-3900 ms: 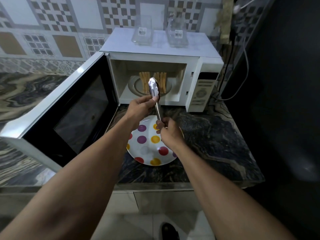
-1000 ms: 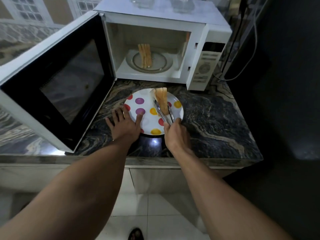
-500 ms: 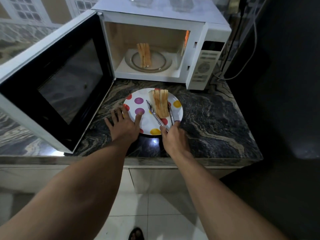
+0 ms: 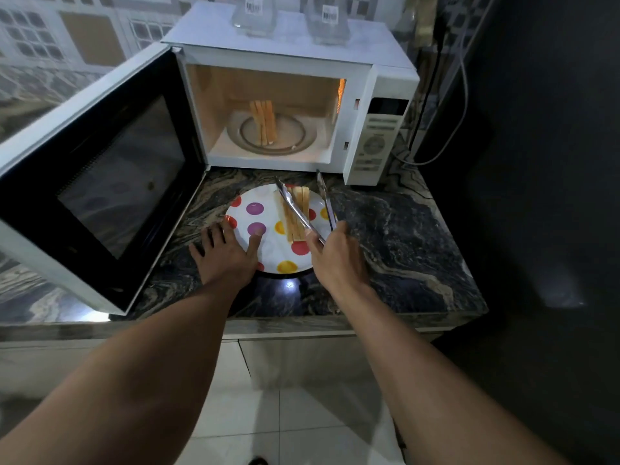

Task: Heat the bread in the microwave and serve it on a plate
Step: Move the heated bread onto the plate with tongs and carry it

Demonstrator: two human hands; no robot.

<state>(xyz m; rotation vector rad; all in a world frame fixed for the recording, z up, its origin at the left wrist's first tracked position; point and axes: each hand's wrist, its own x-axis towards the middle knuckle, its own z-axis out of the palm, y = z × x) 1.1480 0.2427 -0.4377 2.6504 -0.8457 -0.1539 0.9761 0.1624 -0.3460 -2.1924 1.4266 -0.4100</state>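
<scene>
Head view: a white microwave is seen standing on a dark marbled counter, its door swung wide open to the left. Inside the lit cavity, a few bread slices are stood on edge on the glass turntable. Just in front of the microwave, a white plate with coloured dots is set on the counter. A second group of bread slices is laid on the plate, toward the side nearer the microwave's control panel.

The left hand is spread flat with the fingers open, pressed on the plate's edge on the door side, the thumb resting on the plate and nothing gripped. The right hand is closed around the handle end of metal tongs, which are pointed toward the microwave. The arms of the tongs are spread apart above the plate: one arm is seen crossing over the bread on the plate, the other lying clear of it on the control-panel side. Whether the tongs touch the bread cannot be told.

On top of the microwave two clear containers with barcode labels are placed. A cable is hung beside the microwave on the control-panel side.
</scene>
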